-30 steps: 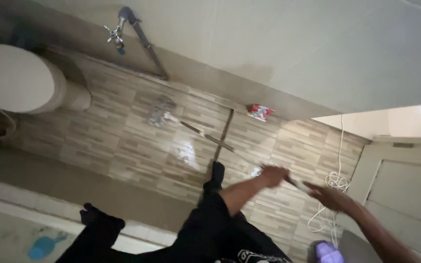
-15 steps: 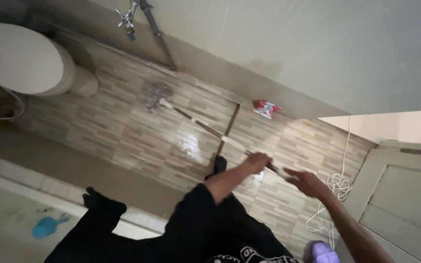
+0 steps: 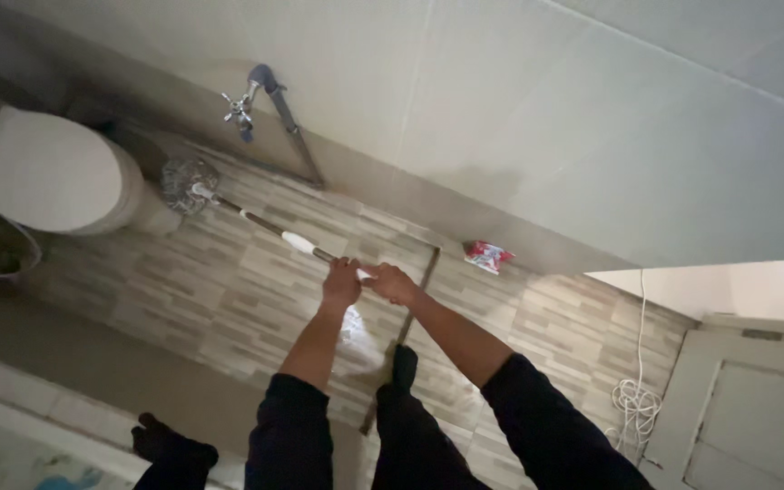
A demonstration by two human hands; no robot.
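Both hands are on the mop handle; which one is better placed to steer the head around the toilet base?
Probably the left hand: it grips the mop handle lower, nearer the mop head by the toilet. The right hand sits behind it at the handle's upper end.

- Left hand (image 3: 341, 283) and right hand (image 3: 393, 283) grip the mop handle (image 3: 276, 233) side by side — both closed around it.
- The mop head (image 3: 180, 184) lies on the tiled floor (image 3: 229, 290), just beside the toilet (image 3: 43, 172).
- A tap (image 3: 240, 109) sticks out from the wall above.
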